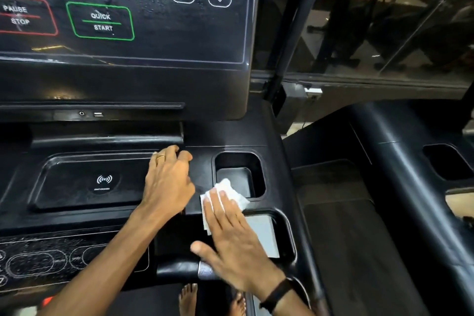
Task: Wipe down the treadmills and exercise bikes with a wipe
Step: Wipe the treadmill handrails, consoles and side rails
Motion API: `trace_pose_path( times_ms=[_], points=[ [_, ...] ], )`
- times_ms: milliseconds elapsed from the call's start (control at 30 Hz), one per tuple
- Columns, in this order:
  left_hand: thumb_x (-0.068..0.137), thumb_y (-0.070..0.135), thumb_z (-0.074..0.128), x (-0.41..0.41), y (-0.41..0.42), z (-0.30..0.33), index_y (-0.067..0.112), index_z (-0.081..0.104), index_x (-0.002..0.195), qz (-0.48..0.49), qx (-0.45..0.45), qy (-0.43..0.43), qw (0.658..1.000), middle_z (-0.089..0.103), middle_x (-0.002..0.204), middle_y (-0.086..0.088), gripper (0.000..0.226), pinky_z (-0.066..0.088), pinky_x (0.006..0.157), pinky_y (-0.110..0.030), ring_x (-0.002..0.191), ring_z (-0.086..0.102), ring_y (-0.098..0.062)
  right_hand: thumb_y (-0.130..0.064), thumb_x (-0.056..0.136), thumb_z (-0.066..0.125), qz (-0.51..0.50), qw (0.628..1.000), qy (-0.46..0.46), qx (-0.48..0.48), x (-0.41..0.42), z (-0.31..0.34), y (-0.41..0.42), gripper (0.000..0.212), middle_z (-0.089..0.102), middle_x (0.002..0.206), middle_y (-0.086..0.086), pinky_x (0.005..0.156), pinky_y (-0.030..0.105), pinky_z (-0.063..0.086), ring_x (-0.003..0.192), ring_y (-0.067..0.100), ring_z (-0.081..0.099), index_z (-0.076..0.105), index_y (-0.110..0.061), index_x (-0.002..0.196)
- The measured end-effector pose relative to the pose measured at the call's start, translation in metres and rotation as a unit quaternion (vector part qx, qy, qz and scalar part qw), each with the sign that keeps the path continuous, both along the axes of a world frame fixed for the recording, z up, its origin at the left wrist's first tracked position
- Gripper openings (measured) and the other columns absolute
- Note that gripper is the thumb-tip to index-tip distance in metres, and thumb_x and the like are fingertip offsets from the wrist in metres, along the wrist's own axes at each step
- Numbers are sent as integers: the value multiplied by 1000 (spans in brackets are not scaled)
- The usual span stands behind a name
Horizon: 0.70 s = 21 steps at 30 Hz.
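Observation:
I stand at a black treadmill console (225, 136) with a glossy control panel (123, 7) above. A white wipe (228, 191) lies on the console beside the cup holder (239, 174). My right hand (230, 236) presses flat on the wipe with straight fingers. My left hand (168, 182), wearing a ring, rests on the console next to the phone charging tray (77, 182), fingers curled over the tray's far right corner.
A second treadmill (384, 187) stands to the right, with its own cup holder (446, 161). A lower button panel (51, 261) sits at the console's near left. Bare feet (188, 299) show on the belt below. A glass wall is behind.

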<state>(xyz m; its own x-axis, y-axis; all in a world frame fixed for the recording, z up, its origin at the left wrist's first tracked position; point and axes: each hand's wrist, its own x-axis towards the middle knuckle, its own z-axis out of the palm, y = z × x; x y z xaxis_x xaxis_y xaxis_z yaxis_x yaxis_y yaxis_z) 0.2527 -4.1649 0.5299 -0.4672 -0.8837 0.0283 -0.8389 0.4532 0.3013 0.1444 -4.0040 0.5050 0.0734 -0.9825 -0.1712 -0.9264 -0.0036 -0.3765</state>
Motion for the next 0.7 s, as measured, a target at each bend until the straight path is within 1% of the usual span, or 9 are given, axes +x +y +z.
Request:
trace_pose_path(
  times_ms=[67, 167, 267, 367, 433, 500, 567, 633, 700],
  points=[
    [80, -2, 59, 2, 0, 3, 7, 59, 130, 21, 9, 6, 1000, 48, 140, -19, 51, 25, 115, -43, 133, 41, -38, -63, 104, 19, -5, 999, 18, -26, -26, -6, 12, 77, -24, 165, -2, 124, 39, -6, 149, 12, -27, -16, -20, 157],
    [77, -6, 56, 3, 2, 8, 6, 58, 130, 55, 19, 31, 998, 52, 133, -15, 55, 27, 112, -40, 128, 44, -35, -66, 103, 16, -26, 996, 80, -23, -61, -10, 32, 79, -22, 166, -1, 123, 41, -1, 152, 17, -21, -15, -19, 158],
    [75, -8, 54, 4, 2, 12, 7, 55, 131, 89, 35, 54, 994, 54, 129, -14, 58, 25, 112, -39, 126, 45, -33, -67, 102, 15, 9, 996, 82, -28, -44, -8, 22, 81, -22, 165, 3, 123, 40, -5, 151, 18, -23, -15, -16, 158],
    [75, -3, 56, 5, 1, 12, 6, 52, 135, 109, 24, 52, 992, 54, 131, -16, 61, 20, 117, -41, 129, 45, -33, -66, 102, 14, 44, 996, 61, -50, -12, -14, -22, 80, -18, 166, 2, 124, 42, -5, 151, 17, -24, -11, -16, 159],
    [77, 1, 57, 5, 2, 13, 6, 50, 138, 111, 26, 51, 992, 52, 135, -16, 61, 16, 120, -43, 133, 42, -32, -70, 98, 2, 13, 997, 44, -59, -2, -18, -61, 83, -16, 166, 2, 124, 45, -3, 151, 15, -24, -5, -15, 160],
    [77, 3, 61, 7, 2, 14, 7, 46, 140, 118, 38, 51, 991, 49, 139, -16, 65, 12, 123, -44, 137, 39, -31, -72, 88, -16, -21, 997, 42, -63, -1, -19, -96, 95, -12, 166, 4, 124, 45, -8, 152, 17, -21, 0, -12, 160],
    [77, 4, 64, 8, 2, 14, 6, 45, 142, 124, 42, 53, 990, 48, 141, -15, 67, 10, 124, -44, 139, 37, -30, -70, 83, -26, -41, 994, 60, -76, -2, -17, -114, 102, -5, 167, 9, 123, 45, -12, 153, 20, -18, 3, -8, 160],
    [78, 2, 61, 9, 2, 16, 6, 43, 143, 132, 46, 56, 988, 48, 142, -15, 67, 9, 124, -44, 140, 36, -30, -70, 89, -16, -36, 996, 50, -64, 3, -13, -105, 95, -12, 167, 9, 123, 45, -10, 151, 18, -24, -3, -9, 159],
    [79, 1, 58, 11, 1, 16, 7, 43, 143, 140, 46, 61, 987, 49, 141, -15, 66, 9, 123, -43, 140, 37, -30, -70, 97, 5, 2, 999, 29, -34, 15, -9, -73, 85, -22, 164, 5, 123, 42, -12, 147, 14, -32, -10, -12, 158]
  ],
)
